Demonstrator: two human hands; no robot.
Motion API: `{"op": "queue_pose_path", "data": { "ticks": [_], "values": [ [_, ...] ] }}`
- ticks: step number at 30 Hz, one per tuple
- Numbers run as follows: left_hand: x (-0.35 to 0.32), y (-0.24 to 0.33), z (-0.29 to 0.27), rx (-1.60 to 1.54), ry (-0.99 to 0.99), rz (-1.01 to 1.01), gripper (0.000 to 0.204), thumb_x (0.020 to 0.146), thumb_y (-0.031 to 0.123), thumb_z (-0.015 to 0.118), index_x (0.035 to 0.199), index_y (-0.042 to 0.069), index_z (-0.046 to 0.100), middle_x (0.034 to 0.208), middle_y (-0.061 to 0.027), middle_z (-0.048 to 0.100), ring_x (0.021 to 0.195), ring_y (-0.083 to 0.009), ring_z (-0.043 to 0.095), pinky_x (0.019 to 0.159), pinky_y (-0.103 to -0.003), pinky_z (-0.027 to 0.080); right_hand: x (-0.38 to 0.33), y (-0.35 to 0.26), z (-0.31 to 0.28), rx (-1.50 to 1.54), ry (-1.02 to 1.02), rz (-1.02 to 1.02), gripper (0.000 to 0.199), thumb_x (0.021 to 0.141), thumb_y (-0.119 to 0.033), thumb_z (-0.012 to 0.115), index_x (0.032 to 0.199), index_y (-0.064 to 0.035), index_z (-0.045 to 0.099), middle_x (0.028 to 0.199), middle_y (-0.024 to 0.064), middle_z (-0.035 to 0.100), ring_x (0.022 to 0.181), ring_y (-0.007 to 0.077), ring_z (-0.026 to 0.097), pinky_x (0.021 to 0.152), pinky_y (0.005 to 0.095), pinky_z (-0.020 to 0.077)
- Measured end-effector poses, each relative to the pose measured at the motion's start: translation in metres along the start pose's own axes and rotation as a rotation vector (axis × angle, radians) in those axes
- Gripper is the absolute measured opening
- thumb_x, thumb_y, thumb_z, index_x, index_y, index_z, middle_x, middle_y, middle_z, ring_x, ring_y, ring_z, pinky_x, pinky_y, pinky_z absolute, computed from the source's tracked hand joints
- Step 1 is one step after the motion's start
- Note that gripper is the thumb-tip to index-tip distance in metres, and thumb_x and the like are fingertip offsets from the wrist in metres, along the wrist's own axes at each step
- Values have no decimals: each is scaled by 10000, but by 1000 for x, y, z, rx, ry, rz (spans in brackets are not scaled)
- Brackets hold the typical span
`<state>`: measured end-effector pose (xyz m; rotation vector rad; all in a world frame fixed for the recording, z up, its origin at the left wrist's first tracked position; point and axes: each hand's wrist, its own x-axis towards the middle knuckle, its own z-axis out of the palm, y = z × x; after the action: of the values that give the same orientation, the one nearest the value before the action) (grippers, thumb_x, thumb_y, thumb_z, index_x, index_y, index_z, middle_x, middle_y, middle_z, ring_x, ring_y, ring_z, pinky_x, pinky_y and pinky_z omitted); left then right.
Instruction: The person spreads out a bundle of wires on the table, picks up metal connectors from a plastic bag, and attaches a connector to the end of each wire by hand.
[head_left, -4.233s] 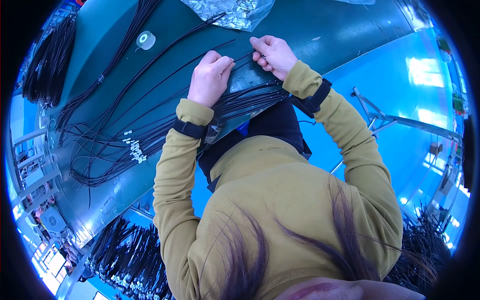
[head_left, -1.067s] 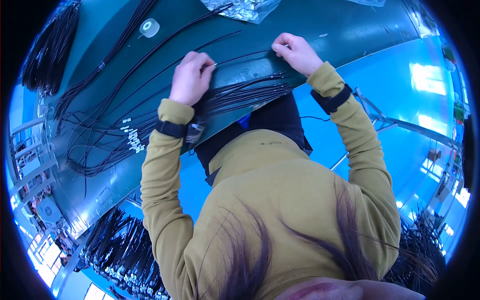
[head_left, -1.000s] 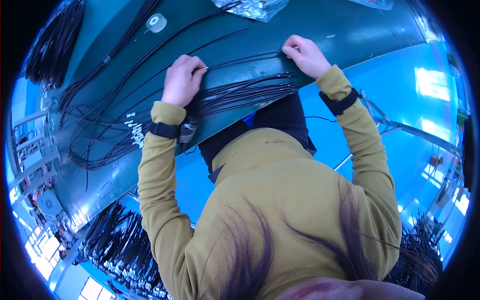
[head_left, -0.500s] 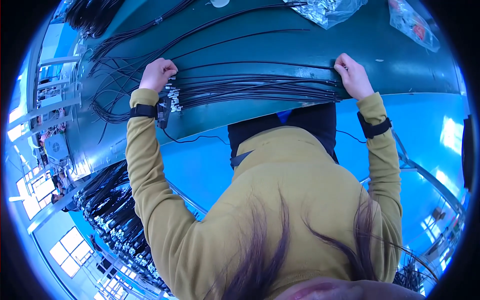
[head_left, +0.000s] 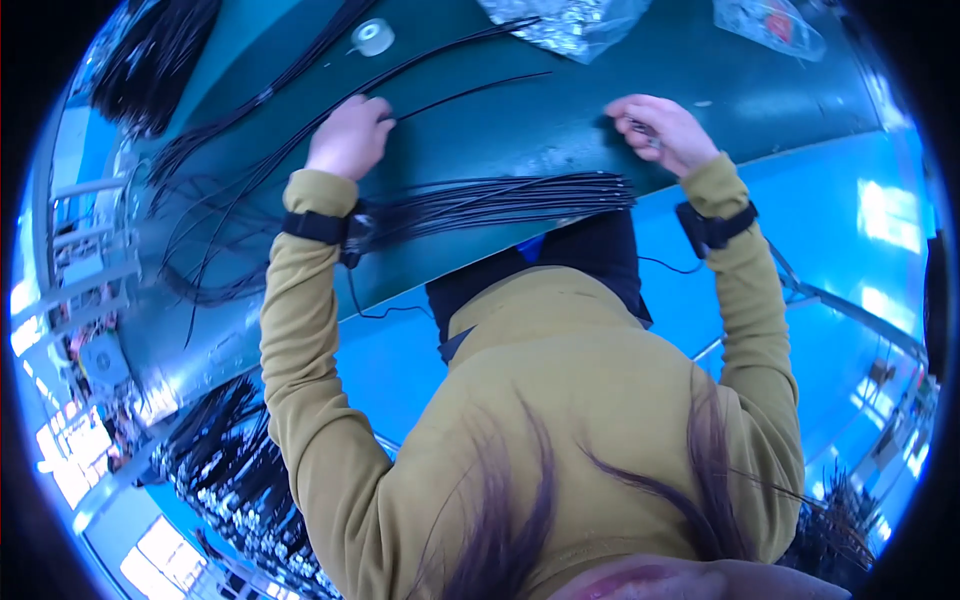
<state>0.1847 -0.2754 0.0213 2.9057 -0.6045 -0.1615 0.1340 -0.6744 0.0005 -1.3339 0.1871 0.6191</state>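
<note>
A flat bundle of black wires (head_left: pixel 500 198) lies along the front edge of the green table (head_left: pixel 560 120), with neither hand on it. My left hand (head_left: pixel 350 135) rests beyond the bundle's left part. Its fingers are curled on the near end of a single black wire (head_left: pixel 470 90) that runs up to the right. My right hand (head_left: pixel 660 130) hovers just beyond the bundle's right end, fingers curled around something small and pale that I cannot make out. Both wrists wear black straps.
A roll of tape (head_left: pixel 372 38) sits at the back of the table. Two clear plastic bags (head_left: pixel 560 15) (head_left: pixel 770 25) lie at the back right. Loose black wires (head_left: pixel 220 250) sprawl at the left, a thick dark bundle (head_left: pixel 150 60) at the far left. More cable bundles (head_left: pixel 230 470) hang below.
Both hands have let go of the bundle's ends and moved farther onto the table. The bundle now lies free. My left hand has closed on a single wire.
</note>
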Motion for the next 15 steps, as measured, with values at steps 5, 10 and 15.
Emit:
{"op": "queue_pose_path", "data": {
  "ticks": [5, 10, 15],
  "values": [
    [60, 84, 64, -198, 338, 320, 199, 820, 200, 632, 1000, 114, 634, 976, -108, 592, 934, -323, 576, 763, -432, 489, 22, 0, 26, 204, -44, -50, 203, 964, -130, 489, 1099, 17, 524, 854, 53, 562, 640, 56, 462, 464, 161, 358],
    [69, 110, 69, -297, 336, 306, 135, 801, 153, 660, 916, 85, 639, 883, -87, 605, 845, -298, 594, 712, -410, 494, 33, 6, 26, 350, 29, -16, 165, 955, -163, 545, 1048, -27, 528, 859, 64, 571, 649, 65, 479, 469, 165, 375],
    [43, 126, 44, -631, 348, 223, 72, 790, 97, 667, 843, 59, 635, 776, -92, 602, 720, -285, 605, 626, -378, 492, 39, 9, 37, 514, 81, -19, 158, 921, -206, 615, 959, -71, 543, 850, 56, 572, 652, 70, 489, 468, 163, 374]
  ]
}}
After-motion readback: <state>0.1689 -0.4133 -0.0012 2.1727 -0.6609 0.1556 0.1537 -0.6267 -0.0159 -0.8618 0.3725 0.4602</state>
